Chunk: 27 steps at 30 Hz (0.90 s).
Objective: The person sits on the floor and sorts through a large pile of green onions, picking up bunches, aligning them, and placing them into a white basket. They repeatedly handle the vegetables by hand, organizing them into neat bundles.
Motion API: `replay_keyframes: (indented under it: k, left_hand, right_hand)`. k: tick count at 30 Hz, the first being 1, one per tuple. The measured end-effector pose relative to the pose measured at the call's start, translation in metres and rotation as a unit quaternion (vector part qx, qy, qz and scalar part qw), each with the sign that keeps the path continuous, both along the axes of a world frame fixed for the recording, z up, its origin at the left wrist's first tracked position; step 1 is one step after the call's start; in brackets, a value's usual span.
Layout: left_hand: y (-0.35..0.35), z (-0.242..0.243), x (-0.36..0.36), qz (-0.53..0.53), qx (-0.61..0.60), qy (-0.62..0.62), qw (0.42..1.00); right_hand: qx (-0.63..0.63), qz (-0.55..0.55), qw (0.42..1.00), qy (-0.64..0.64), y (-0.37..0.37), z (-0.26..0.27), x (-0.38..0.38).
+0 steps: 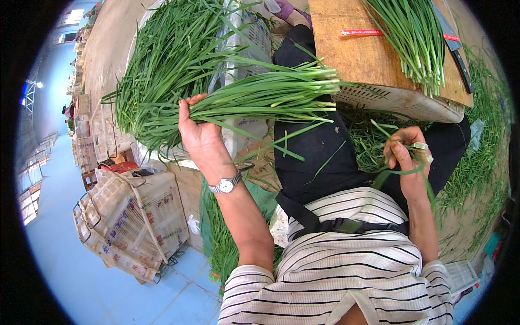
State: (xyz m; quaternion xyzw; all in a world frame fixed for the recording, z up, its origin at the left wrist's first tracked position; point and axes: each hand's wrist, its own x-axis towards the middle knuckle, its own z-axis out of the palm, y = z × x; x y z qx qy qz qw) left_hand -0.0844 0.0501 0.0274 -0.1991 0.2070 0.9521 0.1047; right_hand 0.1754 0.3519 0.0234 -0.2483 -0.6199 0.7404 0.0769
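Observation:
My left hand point(201, 132), with a wristwatch point(226, 185) below it, holds a bundle of long green leafy stalks point(260, 95), which look like garlic chives. Their pale cut ends point right, over my left thigh. At the right, over my lap, my right hand point(406, 152) pinches a few loose stalks and leaf scraps between thumb and fingers. Another bunch of chives point(418, 48) lies on a wooden board point(337, 57), across a red printed strip point(361, 32). Beside that bunch is a knife with a black handle point(462, 71).
A large heap of chives point(174, 61) fills a plastic-lined crate at the upper left. The board rests on a white plastic crate point(365, 95). Leaf trimmings point(475, 170) litter the floor at right. More crates point(134, 219) stand at left, and a person's shoe point(284, 9) shows at the top.

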Motion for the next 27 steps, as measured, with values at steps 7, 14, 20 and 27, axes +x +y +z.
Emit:
replay_keyframes:
  k: [7,14,20,27]
  left_hand:
    - [0.008,0.012,0.005,0.035,-0.025,-0.004,0.999]
    - [-0.006,0.0,0.002,0.011,0.009,0.002,1.0]
    - [-0.002,0.002,0.001,0.046,-0.015,-0.033,0.998]
    - [0.012,0.02,0.013,0.034,0.002,-0.004,0.999]
  right_hand:
    - [-0.35,0.146,0.924,-0.037,-0.055,-0.011,-0.06]
    - [-0.508,0.172,0.842,-0.066,-0.05,-0.006,-0.048]
    - [-0.236,0.221,0.945,-0.039,-0.015,0.001,0.016]
    - [0.417,0.288,0.86,0.065,-0.102,0.006,-0.119]
